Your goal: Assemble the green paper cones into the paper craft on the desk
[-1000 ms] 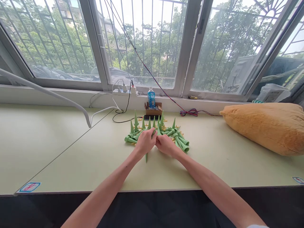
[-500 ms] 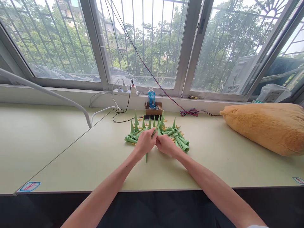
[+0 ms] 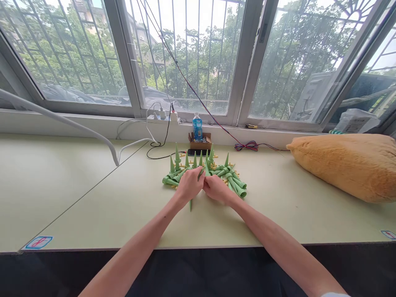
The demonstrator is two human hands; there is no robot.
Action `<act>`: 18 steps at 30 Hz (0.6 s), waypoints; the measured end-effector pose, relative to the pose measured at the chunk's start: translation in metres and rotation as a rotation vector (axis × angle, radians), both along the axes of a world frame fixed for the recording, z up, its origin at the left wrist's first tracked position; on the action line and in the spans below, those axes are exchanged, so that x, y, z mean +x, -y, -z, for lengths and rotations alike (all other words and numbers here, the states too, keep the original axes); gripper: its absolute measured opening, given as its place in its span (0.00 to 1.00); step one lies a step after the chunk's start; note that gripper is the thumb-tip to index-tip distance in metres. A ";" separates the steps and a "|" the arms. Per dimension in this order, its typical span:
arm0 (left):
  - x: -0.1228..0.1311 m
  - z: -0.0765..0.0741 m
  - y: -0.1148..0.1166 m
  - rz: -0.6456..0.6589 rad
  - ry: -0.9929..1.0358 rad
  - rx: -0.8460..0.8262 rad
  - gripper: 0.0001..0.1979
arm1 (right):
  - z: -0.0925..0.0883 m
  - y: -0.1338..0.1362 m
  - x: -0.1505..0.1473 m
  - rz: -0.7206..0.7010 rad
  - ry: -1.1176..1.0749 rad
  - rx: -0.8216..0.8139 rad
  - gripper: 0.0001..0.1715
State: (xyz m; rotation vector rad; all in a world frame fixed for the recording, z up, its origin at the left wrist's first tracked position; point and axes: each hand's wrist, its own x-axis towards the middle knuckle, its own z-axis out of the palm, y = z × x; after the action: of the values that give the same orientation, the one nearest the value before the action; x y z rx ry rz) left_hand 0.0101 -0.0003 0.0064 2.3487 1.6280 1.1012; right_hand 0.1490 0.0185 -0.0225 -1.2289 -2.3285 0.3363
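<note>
The left hand [image 3: 189, 183] curls around a green spike [image 3: 191, 205]; the right hand [image 3: 216, 189] meets it, its grip hidden. Green cones [image 3: 231, 180] lie beside and beyond both, presumably for easy reach.

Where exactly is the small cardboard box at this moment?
In the head view, the small cardboard box sits near the middle, at the back of the table, just behind the flat black device and green cones.

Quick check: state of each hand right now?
Left hand: closed, apparently on a green cone.
Right hand: beside the left, fingertips hidden; its grip cannot be told.
</note>
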 end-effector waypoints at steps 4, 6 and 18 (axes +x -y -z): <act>0.000 -0.001 0.000 -0.003 -0.013 -0.004 0.13 | -0.001 0.000 0.000 -0.002 0.009 -0.017 0.15; 0.000 -0.001 0.001 -0.007 -0.020 -0.002 0.13 | -0.001 -0.001 0.000 -0.003 0.007 -0.016 0.15; 0.001 -0.001 0.000 0.005 -0.003 0.026 0.13 | 0.003 -0.002 0.001 -0.035 -0.012 0.027 0.17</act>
State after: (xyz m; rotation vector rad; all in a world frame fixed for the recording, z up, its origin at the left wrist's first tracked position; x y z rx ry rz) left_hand 0.0108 -0.0006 0.0071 2.3702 1.6172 1.1257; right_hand 0.1500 0.0208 -0.0252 -1.1712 -2.3393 0.3217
